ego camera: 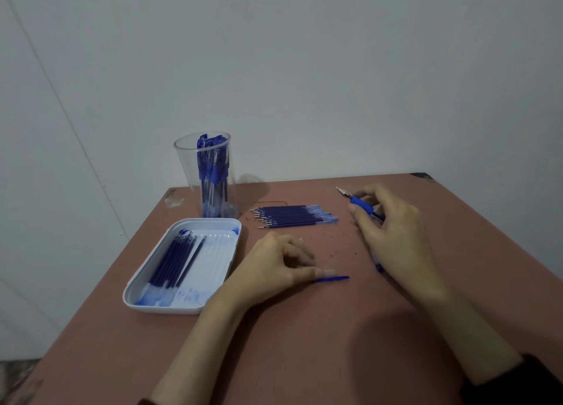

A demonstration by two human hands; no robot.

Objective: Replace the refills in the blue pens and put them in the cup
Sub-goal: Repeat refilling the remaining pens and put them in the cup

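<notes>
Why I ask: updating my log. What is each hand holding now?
Left hand: pinches a thin blue plastic refill.
Right hand: holds a clear blue-sleeved plastic pen.

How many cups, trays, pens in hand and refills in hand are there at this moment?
clear cup: 1
white tray: 1
pen gripped by the right hand: 1
refill pinched by the left hand: 1
Total: 4
</notes>
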